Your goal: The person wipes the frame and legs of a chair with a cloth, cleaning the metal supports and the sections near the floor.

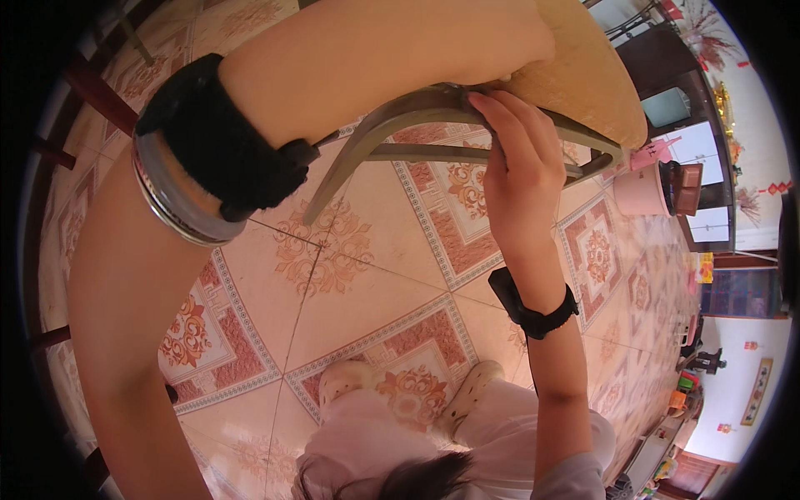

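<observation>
A chair with a tan upholstered panel (587, 87) and a curved grey-brown frame (381, 125) is held tilted in front of me at the top of the view. My right hand (525, 150) has its fingers curled over the curved frame, and a thin dark edge, perhaps cloth, shows under the fingertips. Across the top reaches my left forearm, and my left hand (531, 47) lies against the tan panel. Its fingers are mostly hidden behind the wrist, so its grip is unclear. Black bands circle both forearms, and a clear bangle sits on the left one.
Patterned floor tiles (375, 250) spread below, with my light clogs (472, 394) on them. Dark red wooden legs (103, 94) stand along the left. At the right are a pink bin (640, 190), a dark cabinet (662, 62) and a low, cluttered bench (650, 456).
</observation>
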The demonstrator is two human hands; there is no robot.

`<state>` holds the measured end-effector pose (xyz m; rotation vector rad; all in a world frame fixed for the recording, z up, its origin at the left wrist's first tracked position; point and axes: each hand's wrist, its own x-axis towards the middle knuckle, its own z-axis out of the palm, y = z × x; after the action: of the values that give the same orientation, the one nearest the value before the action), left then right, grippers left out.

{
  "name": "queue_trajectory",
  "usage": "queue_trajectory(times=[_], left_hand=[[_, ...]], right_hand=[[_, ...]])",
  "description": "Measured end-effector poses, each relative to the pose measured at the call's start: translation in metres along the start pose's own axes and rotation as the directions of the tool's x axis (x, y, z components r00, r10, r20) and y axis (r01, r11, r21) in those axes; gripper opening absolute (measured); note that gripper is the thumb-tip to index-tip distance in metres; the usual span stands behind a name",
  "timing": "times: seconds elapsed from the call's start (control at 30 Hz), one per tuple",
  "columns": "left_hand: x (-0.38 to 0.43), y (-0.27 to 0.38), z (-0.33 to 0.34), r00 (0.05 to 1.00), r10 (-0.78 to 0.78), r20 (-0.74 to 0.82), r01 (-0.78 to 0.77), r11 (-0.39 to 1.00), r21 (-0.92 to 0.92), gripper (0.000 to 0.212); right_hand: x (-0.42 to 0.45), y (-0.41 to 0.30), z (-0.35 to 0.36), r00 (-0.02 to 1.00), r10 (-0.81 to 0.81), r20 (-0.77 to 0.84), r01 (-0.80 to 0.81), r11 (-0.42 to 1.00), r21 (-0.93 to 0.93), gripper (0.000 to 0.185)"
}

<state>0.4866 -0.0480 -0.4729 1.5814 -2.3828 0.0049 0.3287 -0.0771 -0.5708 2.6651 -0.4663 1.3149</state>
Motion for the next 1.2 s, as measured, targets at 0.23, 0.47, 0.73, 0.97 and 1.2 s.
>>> queue_trajectory(times=[0.23, 0.47, 0.73, 0.97, 1.2], left_hand=[[0.003, 0.001, 0.004, 1.0, 0.0, 0.002, 0.0, 0.998, 0.069, 0.015], [-0.022, -0.011, 0.046, 0.912, -0.134, -0.387, 0.062, 0.979, -0.193, 0.013], [-0.175, 0.049, 0.129, 0.58, -0.601, -0.549, 0.242, 0.771, -0.589, 0.025], [-0.15, 0.086, 0.167, 0.43, -0.879, -0.205, -0.031, 0.213, -0.977, 0.022], [-0.144, 0.078, 0.173, 0.431, -0.898, -0.09, -0.118, 0.043, -0.992, 0.022]], right_hand=[[0.009, -0.023, 0.025, 0.973, -0.23, -0.001, 0.229, 0.97, -0.077, 0.024], [-0.008, -0.066, 0.046, 0.904, -0.299, 0.305, 0.238, 0.946, 0.222, 0.024], [-0.062, -0.061, 0.029, 0.506, 0.595, 0.624, -0.75, -0.053, 0.659, 0.017], [-0.064, -0.072, 0.03, 0.448, 0.558, 0.699, -0.657, -0.325, 0.681, 0.028], [-0.068, -0.078, 0.022, 0.453, 0.533, 0.714, -0.717, -0.257, 0.647, 0.03]])
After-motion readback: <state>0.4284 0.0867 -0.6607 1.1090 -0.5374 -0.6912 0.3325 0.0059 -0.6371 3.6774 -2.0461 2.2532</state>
